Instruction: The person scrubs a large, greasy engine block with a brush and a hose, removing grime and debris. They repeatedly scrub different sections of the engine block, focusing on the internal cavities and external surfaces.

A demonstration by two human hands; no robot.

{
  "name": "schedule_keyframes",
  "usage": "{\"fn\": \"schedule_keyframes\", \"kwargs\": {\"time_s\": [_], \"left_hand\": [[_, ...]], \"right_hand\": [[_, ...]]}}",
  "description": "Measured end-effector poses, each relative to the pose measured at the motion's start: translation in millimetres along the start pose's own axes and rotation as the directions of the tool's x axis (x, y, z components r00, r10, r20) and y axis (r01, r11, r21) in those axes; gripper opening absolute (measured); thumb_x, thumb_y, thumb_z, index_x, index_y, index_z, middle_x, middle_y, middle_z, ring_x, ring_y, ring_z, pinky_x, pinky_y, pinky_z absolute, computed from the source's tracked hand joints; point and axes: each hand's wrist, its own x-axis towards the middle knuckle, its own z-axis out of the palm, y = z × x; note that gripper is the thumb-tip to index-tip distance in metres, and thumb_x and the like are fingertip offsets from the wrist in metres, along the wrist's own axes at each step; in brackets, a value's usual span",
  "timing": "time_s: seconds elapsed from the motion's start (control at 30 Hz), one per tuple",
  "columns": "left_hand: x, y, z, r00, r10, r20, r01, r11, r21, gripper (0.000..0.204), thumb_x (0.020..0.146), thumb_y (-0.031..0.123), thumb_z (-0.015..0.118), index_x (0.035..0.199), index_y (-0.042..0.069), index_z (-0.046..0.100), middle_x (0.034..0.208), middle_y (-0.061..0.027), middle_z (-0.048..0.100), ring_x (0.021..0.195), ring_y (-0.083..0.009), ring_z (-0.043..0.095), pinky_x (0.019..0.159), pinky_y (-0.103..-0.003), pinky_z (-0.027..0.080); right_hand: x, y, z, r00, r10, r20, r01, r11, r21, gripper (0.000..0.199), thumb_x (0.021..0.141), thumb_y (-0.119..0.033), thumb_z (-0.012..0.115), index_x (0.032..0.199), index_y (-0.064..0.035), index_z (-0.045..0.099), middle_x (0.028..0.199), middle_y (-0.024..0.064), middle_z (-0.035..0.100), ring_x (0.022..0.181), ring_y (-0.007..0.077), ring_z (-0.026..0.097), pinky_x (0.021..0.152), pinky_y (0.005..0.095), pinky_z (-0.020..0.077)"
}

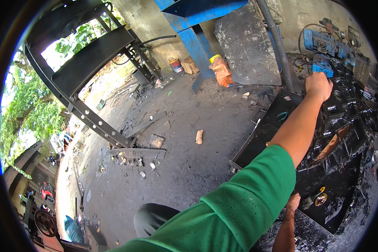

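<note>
Right hand [318, 85] fisted, fingers clamped on a blue machine part [323, 68]; steady pull advised. Left hand [292, 202] fingers hidden.

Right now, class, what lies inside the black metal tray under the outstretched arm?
Inside the black metal tray lies a greasy engine block and small parts, including a brass-coloured ring. The green sleeve and forearm cover the tray's middle.
</note>
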Motion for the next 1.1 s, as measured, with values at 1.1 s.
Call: {"fn": "schedule_keyframes", "kwargs": {"time_s": [1.1], "left_hand": [[2,-2,-4,0.999,-0.023,0.040,0.014,0.976,0.217,0.045,0.089,0.045,0.054,0.100,0.006,0.074,0.108,-0.0205,0.069,0.103,-0.0332,0.067,0.094,-0.042,0.051]], "right_hand": [[-12,-29,-17,1.000,-0.016,-0.026,0.018,0.997,0.069,0.035,0.091,-0.041,0.060,0.100,-0.0084,0.071,0.093,0.0198,0.070,0.091,0.0409,0.066,0.075,0.0489,0.0531]]}}
